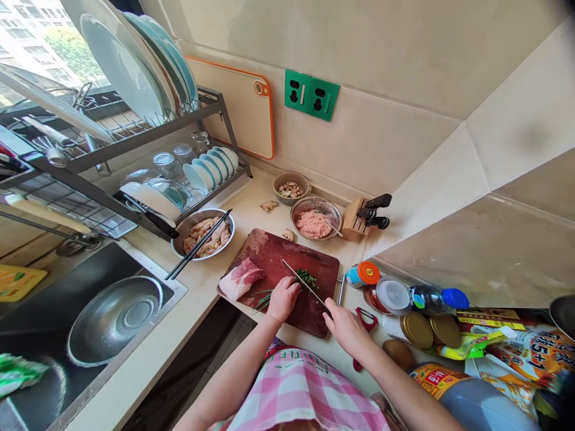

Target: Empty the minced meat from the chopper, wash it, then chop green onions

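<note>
A dark red cutting board [274,251] lies on the counter. My left hand [284,299] is closed over long green stalks [263,299] and presses them to the board, its fingertips close to the knife. In my right hand [345,326] is the handle of a knife [306,283], whose blade points up and to the left beside my left fingertips. Chopped greens [306,278] are piled just beyond the blade. A piece of raw meat with a pale layer [241,279] rests at the board's left side.
Behind the board are a bowl of minced meat [313,224], a colander [291,187] and a knife block [356,218]. A bowl of chicken pieces [204,234] with black chopsticks across it stands left, near the sink and dish rack. Jars [393,294] and a red peeler [367,320] lie right.
</note>
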`<state>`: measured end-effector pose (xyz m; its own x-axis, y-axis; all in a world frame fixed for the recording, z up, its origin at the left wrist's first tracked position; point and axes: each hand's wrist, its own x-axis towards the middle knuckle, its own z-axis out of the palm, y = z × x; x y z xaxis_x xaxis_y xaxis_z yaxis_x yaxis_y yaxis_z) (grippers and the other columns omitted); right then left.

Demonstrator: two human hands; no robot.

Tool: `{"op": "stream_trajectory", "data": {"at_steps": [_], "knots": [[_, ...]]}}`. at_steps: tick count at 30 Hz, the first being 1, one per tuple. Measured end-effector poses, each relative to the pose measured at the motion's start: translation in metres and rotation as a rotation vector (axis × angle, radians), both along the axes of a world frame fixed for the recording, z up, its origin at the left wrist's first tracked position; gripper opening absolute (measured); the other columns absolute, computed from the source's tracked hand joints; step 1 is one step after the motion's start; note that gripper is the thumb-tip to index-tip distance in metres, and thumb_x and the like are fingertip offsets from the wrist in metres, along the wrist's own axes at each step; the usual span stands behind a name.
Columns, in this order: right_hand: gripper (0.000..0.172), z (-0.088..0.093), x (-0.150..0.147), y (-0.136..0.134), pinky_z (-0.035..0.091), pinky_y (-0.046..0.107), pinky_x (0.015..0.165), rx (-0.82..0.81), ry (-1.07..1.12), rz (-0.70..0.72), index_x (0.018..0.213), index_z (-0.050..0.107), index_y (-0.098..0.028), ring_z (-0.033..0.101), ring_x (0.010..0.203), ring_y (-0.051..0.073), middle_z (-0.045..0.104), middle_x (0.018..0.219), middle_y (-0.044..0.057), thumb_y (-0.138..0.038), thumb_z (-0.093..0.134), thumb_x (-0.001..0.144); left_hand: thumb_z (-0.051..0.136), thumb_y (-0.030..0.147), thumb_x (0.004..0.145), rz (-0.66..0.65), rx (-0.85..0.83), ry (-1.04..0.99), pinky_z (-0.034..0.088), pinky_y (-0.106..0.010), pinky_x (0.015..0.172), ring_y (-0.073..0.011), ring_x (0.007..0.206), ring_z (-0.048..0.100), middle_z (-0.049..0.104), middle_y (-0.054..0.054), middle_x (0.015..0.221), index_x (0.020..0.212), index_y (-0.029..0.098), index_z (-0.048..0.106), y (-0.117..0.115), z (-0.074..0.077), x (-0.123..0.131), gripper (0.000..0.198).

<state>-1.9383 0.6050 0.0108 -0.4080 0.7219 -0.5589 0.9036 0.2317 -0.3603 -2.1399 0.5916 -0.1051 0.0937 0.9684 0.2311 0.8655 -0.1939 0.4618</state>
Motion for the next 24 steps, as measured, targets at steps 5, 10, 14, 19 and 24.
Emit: {"op": "stream_trajectory", "data": {"at_steps": [5,10,14,19,24], "knots": [[0.015,-0.015,-0.02,0.006,0.026,0.026,0.057,-0.006,-0.02,-0.048,0.106,0.052,-0.02,0.067,0.079,0.019,0.072,0.09,0.007,-0.025,0.04,0.097,0.056,0.027,0.091,-0.037,0.042,0.026,0.052,-0.034,0.083,-0.0202,0.094,0.059,0.066,-0.006,0.096,0.095,0.021,0.072,-0.005,0.0,-0.001,0.017],[0.011,-0.008,-0.005,0.004,0.026,0.025,0.058,0.016,0.088,-0.049,0.101,0.051,-0.022,0.067,0.077,0.018,0.071,0.087,0.003,-0.025,0.042,0.096,0.057,0.022,0.09,-0.039,0.12,0.087,0.052,-0.035,0.081,-0.021,0.092,0.059,0.069,-0.006,0.094,0.094,0.021,0.072,-0.007,0.001,-0.003,0.015],[0.01,0.004,0.002,-0.002,0.025,0.026,0.057,0.025,0.032,-0.001,0.101,0.051,-0.023,0.067,0.076,0.018,0.071,0.085,0.003,-0.024,0.043,0.096,0.053,0.023,0.092,-0.049,0.095,0.06,0.053,-0.032,0.078,-0.0183,0.084,0.06,0.068,-0.005,0.09,0.092,0.021,0.071,-0.005,0.001,-0.004,0.018],[0.013,-0.011,-0.016,-0.001,0.025,0.026,0.057,0.007,-0.041,-0.032,0.104,0.051,-0.022,0.067,0.077,0.018,0.071,0.087,0.006,-0.024,0.041,0.097,0.051,0.023,0.094,-0.04,0.068,0.003,0.052,-0.03,0.075,-0.0172,0.081,0.06,0.068,-0.004,0.088,0.09,0.02,0.07,-0.005,-0.001,-0.003,0.02],[0.011,-0.018,-0.008,0.004,0.027,0.024,0.058,0.032,0.095,-0.057,0.1,0.05,-0.022,0.066,0.076,0.017,0.07,0.084,0.003,-0.025,0.041,0.097,0.052,0.023,0.093,-0.027,0.028,-0.007,0.052,-0.03,0.076,-0.0176,0.083,0.061,0.069,-0.004,0.088,0.091,0.021,0.069,0.0,0.0,0.0,0.017]]}}
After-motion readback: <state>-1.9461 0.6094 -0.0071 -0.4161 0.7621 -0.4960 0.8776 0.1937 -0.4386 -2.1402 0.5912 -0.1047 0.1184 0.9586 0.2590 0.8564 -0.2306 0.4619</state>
